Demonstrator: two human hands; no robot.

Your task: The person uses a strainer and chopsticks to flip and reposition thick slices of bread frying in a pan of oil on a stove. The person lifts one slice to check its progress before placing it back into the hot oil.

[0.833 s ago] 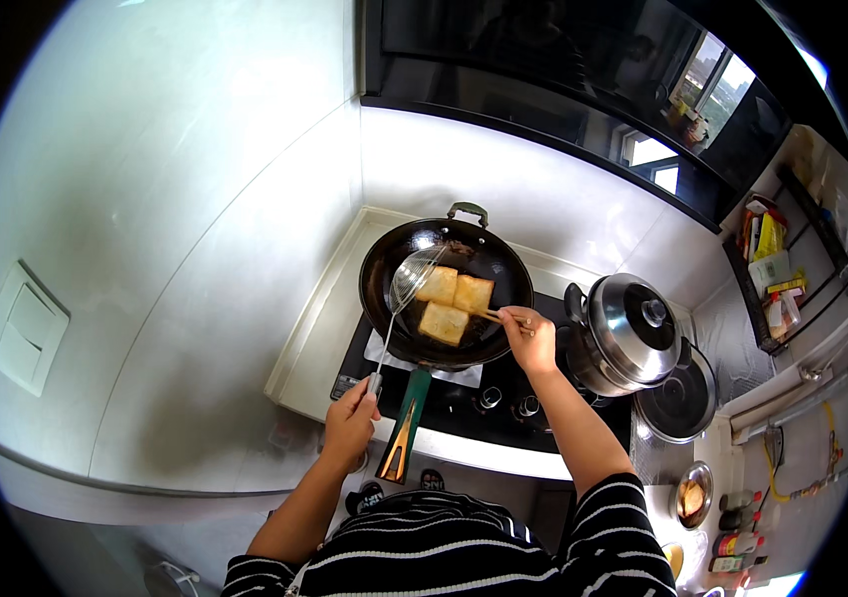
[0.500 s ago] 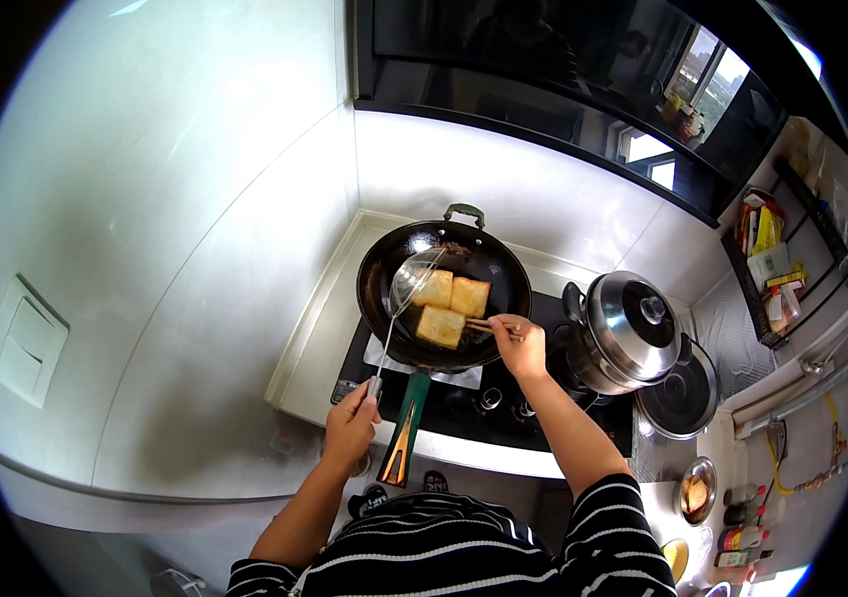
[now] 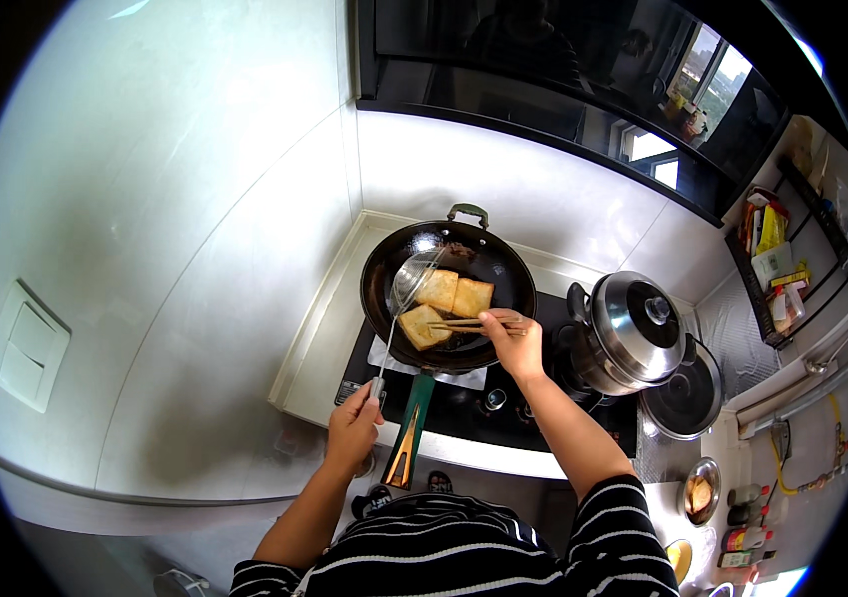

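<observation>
My left hand (image 3: 352,428) is closed round the grip of a wire mesh skimmer (image 3: 412,283), whose round head is inside the left part of a dark wok (image 3: 510,269). In my right hand (image 3: 515,348) is a pair of wooden chopsticks (image 3: 459,325), their tips at the right side of the nearest golden square slice (image 3: 424,328). That slice lies tilted at an angle. Just beyond it, two more fried slices, a left one (image 3: 438,289) and a right one (image 3: 472,298), lie side by side. What food they are, I cannot tell for sure.
The wok's green handle (image 3: 409,433) points toward me, between my arms. Right of it, a lidded steel pot (image 3: 638,328) stands on the black hob (image 3: 464,403). Further right are a dark round lid or pan (image 3: 684,393), a steel bowl (image 3: 701,493) with food and several bottles (image 3: 747,537).
The nearest slice has shifted left and turned askew, with the chopsticks following it leftward. The skimmer stays at the wok's left side.
</observation>
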